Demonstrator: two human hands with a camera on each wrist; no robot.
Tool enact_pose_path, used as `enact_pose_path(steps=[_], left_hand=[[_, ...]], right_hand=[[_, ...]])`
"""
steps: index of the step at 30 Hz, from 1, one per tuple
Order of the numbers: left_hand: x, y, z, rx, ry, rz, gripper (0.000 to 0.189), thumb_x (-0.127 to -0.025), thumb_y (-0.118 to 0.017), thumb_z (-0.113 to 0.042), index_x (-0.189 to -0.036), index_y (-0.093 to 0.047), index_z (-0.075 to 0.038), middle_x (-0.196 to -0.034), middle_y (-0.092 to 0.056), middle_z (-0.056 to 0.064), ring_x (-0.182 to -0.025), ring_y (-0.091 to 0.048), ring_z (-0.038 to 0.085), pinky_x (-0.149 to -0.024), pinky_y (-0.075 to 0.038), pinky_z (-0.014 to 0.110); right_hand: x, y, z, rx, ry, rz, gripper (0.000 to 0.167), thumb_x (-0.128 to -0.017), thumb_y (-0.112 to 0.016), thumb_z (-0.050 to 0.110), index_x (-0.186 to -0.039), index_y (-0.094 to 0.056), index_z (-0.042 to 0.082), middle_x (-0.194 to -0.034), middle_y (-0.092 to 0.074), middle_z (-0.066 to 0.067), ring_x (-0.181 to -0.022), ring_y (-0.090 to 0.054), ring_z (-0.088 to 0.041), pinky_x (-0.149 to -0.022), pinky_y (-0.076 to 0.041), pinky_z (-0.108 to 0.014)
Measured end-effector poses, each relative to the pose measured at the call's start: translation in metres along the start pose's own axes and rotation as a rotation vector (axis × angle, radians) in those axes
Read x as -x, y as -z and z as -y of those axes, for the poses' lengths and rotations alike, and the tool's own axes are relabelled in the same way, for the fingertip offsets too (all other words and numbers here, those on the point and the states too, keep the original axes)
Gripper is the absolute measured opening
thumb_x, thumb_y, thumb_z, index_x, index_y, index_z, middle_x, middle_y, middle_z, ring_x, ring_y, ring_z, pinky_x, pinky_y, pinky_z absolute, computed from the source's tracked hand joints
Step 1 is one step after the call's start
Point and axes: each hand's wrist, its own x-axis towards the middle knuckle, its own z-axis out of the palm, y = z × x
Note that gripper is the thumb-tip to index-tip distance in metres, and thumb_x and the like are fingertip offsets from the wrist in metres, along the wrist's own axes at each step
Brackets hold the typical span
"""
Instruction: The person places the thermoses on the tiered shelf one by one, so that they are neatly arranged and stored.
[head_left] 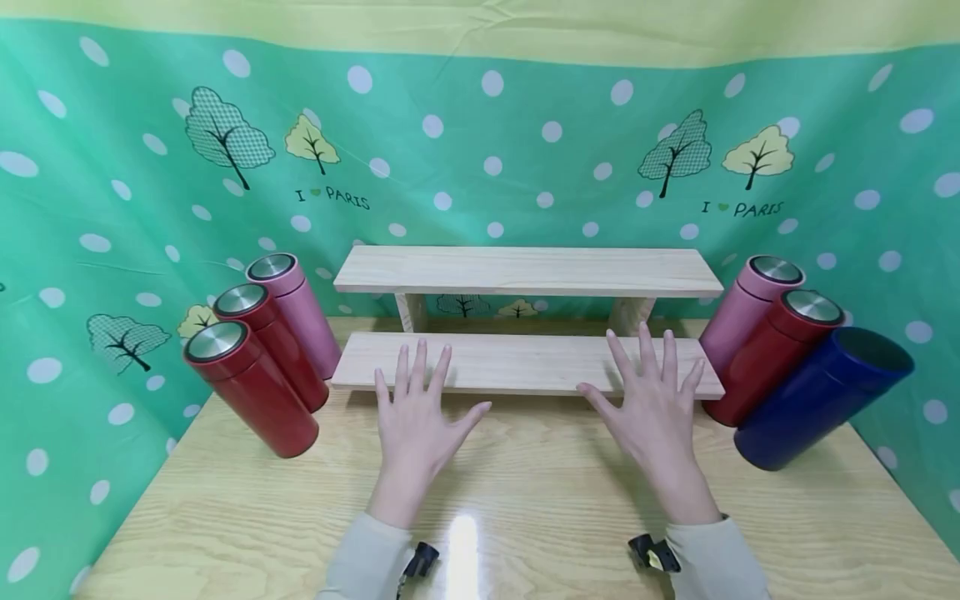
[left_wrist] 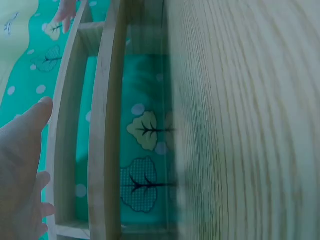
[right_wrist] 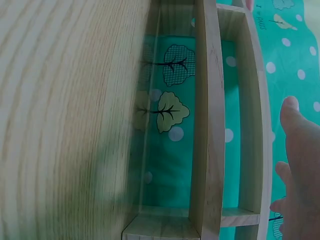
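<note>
Both hands hover palm down with fingers spread, holding nothing. The left hand [head_left: 415, 425] overlaps the front left of a two-tier wooden shelf [head_left: 517, 362] in the head view; the right hand [head_left: 656, 408] overlaps its front right. Left of the shelf stand a pink flask [head_left: 296, 312] and two dark red flasks, one in the middle [head_left: 281, 346] and one nearest the front [head_left: 258, 396]. To the right are a pink flask [head_left: 738, 312], a dark red flask [head_left: 772, 358] and a dark blue flask [head_left: 817, 404]. In the wrist views, each thumb [left_wrist: 30, 120] [right_wrist: 300, 127] points away from the fingers.
The pale wooden table [head_left: 525, 492] carries everything. A green dotted cloth [head_left: 487, 125] with tree prints hangs behind and along both sides. Below the shelf's upper board [head_left: 525, 271], wooden supports leave a gap where the cloth shows. Dark wrist devices [head_left: 652, 554] sit at the sleeves.
</note>
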Motion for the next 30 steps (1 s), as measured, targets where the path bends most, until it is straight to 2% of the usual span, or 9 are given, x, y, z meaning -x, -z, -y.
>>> enact_pose_path(steps=[4, 14, 19, 26, 30], left_hand=[[-0.001, -0.001, 0.008, 0.024, 0.009, 0.011, 0.095, -0.084, -0.035, -0.085, -0.159, -0.022, -0.028, -0.165, -0.007, 0.007, -0.151, 0.0, 0.031, -0.116, 0.001, 0.06], [-0.007, -0.001, 0.03, 0.087, 0.066, -0.021, 0.096, -0.084, -0.037, -0.084, -0.159, -0.02, -0.028, -0.165, -0.011, 0.009, -0.15, -0.002, 0.032, -0.115, 0.001, 0.062], [-0.01, 0.0, 0.036, 0.135, 0.085, -0.02, 0.096, -0.084, -0.036, -0.085, -0.159, -0.021, -0.026, -0.165, -0.012, 0.011, -0.15, 0.0, 0.033, -0.115, 0.001, 0.062], [-0.011, 0.0, 0.047, 0.136, 0.116, -0.026, 0.094, -0.085, -0.041, -0.082, -0.159, -0.025, -0.024, -0.164, -0.014, 0.014, -0.15, -0.003, 0.035, -0.115, -0.001, 0.063], [-0.011, -0.001, 0.058, 0.142, 0.135, -0.041, 0.093, -0.086, -0.043, -0.079, -0.158, -0.028, -0.022, -0.163, -0.016, 0.015, -0.149, -0.005, 0.036, -0.114, -0.003, 0.065]], right_hand=[[0.001, 0.001, 0.0, -0.004, -0.011, 0.004, 0.086, -0.089, -0.052, 0.071, -0.158, -0.027, 0.025, -0.164, -0.011, -0.017, -0.149, 0.008, -0.039, -0.108, 0.012, -0.07], [0.0, 0.002, 0.001, -0.021, -0.012, -0.001, 0.086, -0.089, -0.053, 0.071, -0.158, -0.028, 0.025, -0.164, -0.012, -0.017, -0.149, 0.008, -0.039, -0.108, 0.013, -0.069], [-0.001, 0.002, 0.0, -0.029, -0.007, -0.002, 0.086, -0.089, -0.053, 0.07, -0.157, -0.029, 0.024, -0.163, -0.013, -0.018, -0.149, 0.007, -0.039, -0.108, 0.013, -0.069], [0.0, 0.0, 0.001, -0.032, -0.009, 0.005, 0.086, -0.089, -0.052, 0.071, -0.157, -0.029, 0.024, -0.163, -0.014, -0.018, -0.149, 0.006, -0.04, -0.108, 0.009, -0.071], [0.0, -0.001, 0.001, -0.03, -0.007, 0.005, 0.086, -0.089, -0.053, 0.07, -0.158, -0.028, 0.024, -0.163, -0.014, -0.018, -0.149, 0.007, -0.039, -0.108, 0.012, -0.069]])
